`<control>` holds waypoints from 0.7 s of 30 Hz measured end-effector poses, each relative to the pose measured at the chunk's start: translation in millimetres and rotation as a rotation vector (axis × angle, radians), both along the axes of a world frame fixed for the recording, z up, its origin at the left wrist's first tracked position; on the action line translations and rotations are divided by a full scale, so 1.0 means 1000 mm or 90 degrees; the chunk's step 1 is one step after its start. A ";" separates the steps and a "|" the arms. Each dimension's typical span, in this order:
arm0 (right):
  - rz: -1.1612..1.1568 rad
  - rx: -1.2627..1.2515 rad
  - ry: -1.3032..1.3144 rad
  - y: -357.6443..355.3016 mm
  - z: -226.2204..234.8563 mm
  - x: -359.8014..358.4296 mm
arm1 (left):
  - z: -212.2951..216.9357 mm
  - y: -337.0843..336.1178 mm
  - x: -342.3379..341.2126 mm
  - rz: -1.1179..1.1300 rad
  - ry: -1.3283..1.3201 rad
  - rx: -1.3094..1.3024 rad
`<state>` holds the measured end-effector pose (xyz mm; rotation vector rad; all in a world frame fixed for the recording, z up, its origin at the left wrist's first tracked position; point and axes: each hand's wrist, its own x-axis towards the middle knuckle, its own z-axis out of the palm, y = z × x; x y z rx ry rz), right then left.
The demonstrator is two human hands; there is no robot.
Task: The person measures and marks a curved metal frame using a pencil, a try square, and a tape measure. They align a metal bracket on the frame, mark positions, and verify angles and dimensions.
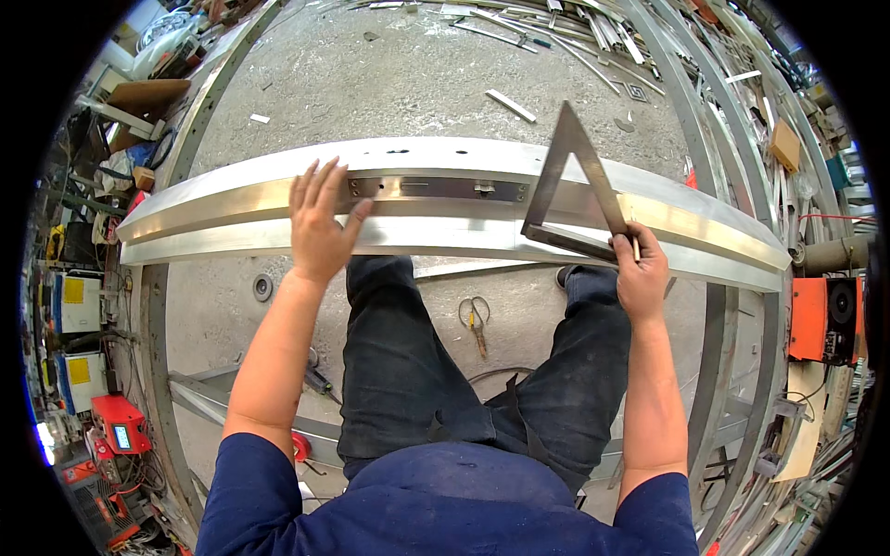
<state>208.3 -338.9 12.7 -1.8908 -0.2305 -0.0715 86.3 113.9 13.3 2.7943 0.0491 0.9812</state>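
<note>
A long aluminium profile [232,208] lies crosswise in front of me, over my knees. A shiny metal plate [436,188] with a small latch-like fitting sits in its channel, and dark holes show along the far face. My left hand [320,227] rests on or hovers just over the profile at the plate's left end, fingers spread, holding nothing. At the right, my right hand [642,278] grips a metal triangle square [551,176] by its thick base; the square stands tilted over the profile. A thin tan stick, perhaps a pencil [636,247], also pokes out between those fingers.
Steel rails [718,371] run along both sides beneath the profile. Scissors [476,324] and a round disc [263,287] lie on the concrete floor. Metal offcuts [593,37] pile up at the back right. A red machine [120,424] stands left, an orange box [820,320] right.
</note>
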 end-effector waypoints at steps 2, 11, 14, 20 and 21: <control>0.023 -0.057 -0.020 0.007 -0.004 0.007 | -0.009 0.019 0.005 0.073 0.060 0.029; -0.033 -0.197 -0.238 0.028 -0.014 0.014 | -0.022 0.028 0.011 0.118 0.059 0.032; -0.087 -0.302 -0.348 0.035 -0.021 0.015 | -0.022 0.028 0.011 0.116 0.047 0.037; -0.143 -0.304 -0.358 0.050 -0.025 0.014 | -0.022 0.027 0.011 0.124 0.051 0.049; -0.145 -0.299 -0.368 0.052 -0.025 0.015 | -0.022 0.027 0.012 0.125 0.051 0.049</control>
